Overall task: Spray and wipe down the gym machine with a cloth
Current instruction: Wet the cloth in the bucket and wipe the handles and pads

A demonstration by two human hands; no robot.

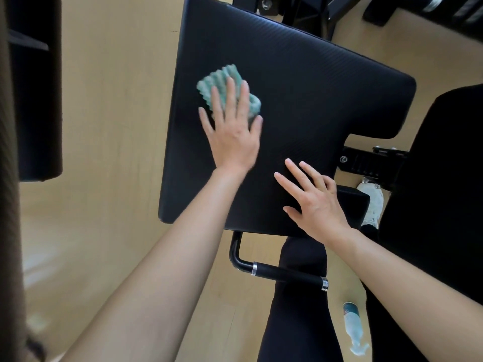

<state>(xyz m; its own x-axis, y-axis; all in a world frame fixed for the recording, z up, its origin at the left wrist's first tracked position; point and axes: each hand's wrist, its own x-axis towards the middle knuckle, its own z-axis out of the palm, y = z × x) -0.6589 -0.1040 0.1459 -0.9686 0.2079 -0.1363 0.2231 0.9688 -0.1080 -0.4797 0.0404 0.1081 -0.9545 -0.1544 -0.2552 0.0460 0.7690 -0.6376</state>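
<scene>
Teal cloth [222, 79] lies on the machine's black pad [313, 87], pressed flat under the straight fingers of the left hand [232, 134], apparently mid-wipe, judging by blur. Right hand [317, 202], spread-fingered and empty, braces the pad's near edge; spray bottle [352, 326] lies on the floor [104, 126], freeing both hands.

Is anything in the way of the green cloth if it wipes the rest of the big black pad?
Almost nothing. The left hand presses the green cloth flat on the black pad, and the pad's far and right parts lie bare. Only the right hand, fingers spread, sits on the pad's near right corner.
</scene>
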